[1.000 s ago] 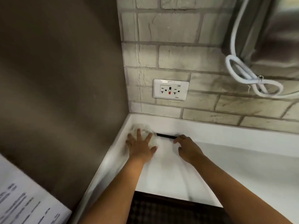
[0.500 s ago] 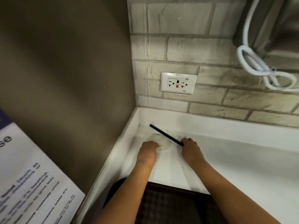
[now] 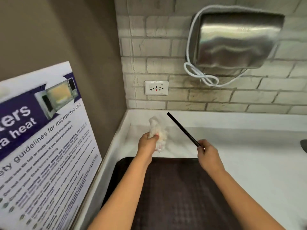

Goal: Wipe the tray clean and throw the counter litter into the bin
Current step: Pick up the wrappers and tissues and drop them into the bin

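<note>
Above the far edge of the dark tray (image 3: 174,188), the left hand (image 3: 147,143) has its fingers clenched round a crumpled clear wrapper (image 3: 157,131), held up off the white table (image 3: 249,155). To the right of the wrapper, the right hand (image 3: 206,152) pinches the near end of a black straw (image 3: 182,129), which slants up toward the wall socket (image 3: 156,88). The tray lies flat on the table, in the corner by the wall.

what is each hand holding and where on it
Left hand grips the crumpled wrapper at its lower end; right hand pinches the black straw by its near end.
</note>
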The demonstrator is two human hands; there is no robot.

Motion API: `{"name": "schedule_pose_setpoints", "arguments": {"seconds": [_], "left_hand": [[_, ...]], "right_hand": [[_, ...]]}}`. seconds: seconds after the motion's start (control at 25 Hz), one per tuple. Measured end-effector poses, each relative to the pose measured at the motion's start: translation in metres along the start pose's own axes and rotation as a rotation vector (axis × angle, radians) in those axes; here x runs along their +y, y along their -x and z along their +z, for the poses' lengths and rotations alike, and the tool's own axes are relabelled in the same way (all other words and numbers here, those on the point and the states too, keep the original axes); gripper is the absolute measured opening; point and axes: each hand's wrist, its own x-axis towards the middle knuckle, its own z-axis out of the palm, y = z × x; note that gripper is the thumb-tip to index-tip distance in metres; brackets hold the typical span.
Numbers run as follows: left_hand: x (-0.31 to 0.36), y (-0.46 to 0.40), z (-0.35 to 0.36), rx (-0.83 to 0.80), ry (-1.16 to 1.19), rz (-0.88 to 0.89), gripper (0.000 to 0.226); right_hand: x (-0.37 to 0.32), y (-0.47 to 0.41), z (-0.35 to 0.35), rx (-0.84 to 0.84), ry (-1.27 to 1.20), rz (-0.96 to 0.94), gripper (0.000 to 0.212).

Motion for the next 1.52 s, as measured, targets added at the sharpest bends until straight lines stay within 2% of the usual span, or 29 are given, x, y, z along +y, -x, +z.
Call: {"name": "schedule_pose_setpoints", "arguments": {"seconds": [0.16,0.28,0.56,0.72,0.84,0.96,1.08,1.28,1.36,1.52], "left_hand": [[-0.006,0.056,0.013,-0.239,0.180,-0.116,0.013],[-0.018,0.091,0.024,-0.297,0.197,-0.144,0.014],[-0.053,0.173,0.072,-0.368,0.084,-0.138,0.026],[-0.075,0.228,0.106,-0.322,0.110,-0.074,0.014],[-0.100,0.285,0.134,-0.251,0.050,-0.055,0.012],[-0.139,0.340,0.159,-0.274,-0.117,-0.029,0.013],[-0.188,0.385,0.170,-0.331,-0.319,-0.054,0.018],[-0.286,0.427,0.188,-0.484,-0.525,-0.329,0.023],[-0.325,0.429,0.192,-0.509,-0.571,-0.452,0.018],[-0.410,0.420,0.198,-0.550,-0.673,-0.611,0.005]], "right_hand": [[0.011,0.058,-0.041,0.113,-0.005,0.054,0.020],[0.025,0.095,-0.065,0.123,0.013,0.072,0.020],[0.070,0.168,-0.110,0.203,-0.040,0.076,0.016],[0.106,0.211,-0.142,0.221,-0.161,0.035,0.022],[0.153,0.256,-0.175,0.192,-0.220,-0.003,0.028],[0.214,0.308,-0.205,0.169,-0.210,-0.019,0.033],[0.281,0.368,-0.227,0.187,-0.171,0.111,0.038],[0.394,0.495,-0.232,0.096,0.022,0.427,0.054],[0.425,0.544,-0.219,-0.024,0.116,0.568,0.048],[0.472,0.604,-0.182,-0.344,0.212,0.875,0.024]]}}
